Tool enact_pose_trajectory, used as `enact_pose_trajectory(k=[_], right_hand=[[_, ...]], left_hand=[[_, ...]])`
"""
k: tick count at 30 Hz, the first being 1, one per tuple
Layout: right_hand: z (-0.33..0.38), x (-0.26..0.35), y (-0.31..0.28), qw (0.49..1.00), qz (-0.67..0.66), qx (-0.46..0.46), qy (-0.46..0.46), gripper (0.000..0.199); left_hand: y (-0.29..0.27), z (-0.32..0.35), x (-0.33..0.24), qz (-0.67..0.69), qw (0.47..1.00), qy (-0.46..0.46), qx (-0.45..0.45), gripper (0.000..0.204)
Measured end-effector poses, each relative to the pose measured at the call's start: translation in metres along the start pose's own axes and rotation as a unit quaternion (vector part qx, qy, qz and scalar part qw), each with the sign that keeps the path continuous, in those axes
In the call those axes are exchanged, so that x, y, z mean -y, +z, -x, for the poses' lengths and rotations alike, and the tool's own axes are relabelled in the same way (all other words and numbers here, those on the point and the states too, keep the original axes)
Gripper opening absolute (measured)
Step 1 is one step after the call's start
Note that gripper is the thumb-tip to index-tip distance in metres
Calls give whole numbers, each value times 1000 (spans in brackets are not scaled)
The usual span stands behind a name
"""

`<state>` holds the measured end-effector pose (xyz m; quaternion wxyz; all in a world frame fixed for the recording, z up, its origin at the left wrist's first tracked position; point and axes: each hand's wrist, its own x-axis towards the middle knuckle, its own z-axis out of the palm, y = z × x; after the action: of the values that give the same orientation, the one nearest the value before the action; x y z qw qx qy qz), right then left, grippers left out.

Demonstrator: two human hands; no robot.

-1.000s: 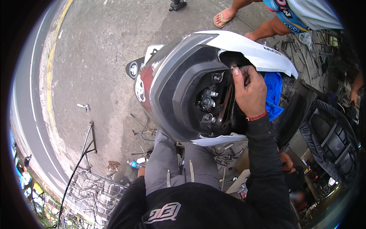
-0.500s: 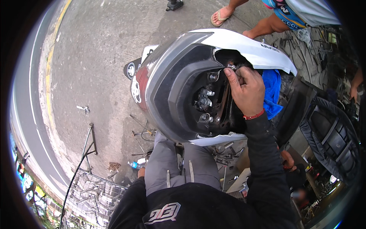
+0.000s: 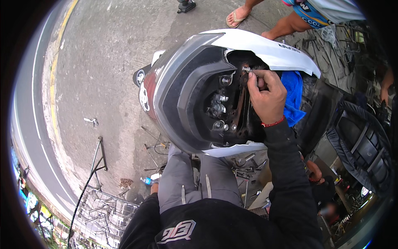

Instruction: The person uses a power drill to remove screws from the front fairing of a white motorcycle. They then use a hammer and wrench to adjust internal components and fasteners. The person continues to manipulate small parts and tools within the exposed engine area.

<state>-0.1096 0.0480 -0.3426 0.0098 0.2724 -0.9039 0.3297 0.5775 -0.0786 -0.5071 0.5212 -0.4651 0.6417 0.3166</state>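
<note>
At the back of the white and black scooter, the right hand is over the open middle, where no cover sits on top. Its fingers are curled, with the thumb and first finger close together at a shiny bolt; I cannot tell if they pinch it or just touch it. That bolt is at the top end of a rusty bar and looks not all the way in, but that is my guess. Near the other end, small bolts seem to be in place already. The left hand is by the left knee, mostly hidden, so I cannot tell how its fingers are.
</note>
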Motion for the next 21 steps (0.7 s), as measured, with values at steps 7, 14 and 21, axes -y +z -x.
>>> enact_pose_trajectory(k=[7,14,21], right_hand=[[1,3,-3,999,-39,9,-22,15],[-1,4,-2,1000,5,-4,-5,21],[1,1,1,1000,16,-10,2,18]], left_hand=[[1,-1,0,1,999,-45,10,42],[-2,2,-4,19,999,-29,0,42],[-2,6,-8,2,999,-36,10,40]])
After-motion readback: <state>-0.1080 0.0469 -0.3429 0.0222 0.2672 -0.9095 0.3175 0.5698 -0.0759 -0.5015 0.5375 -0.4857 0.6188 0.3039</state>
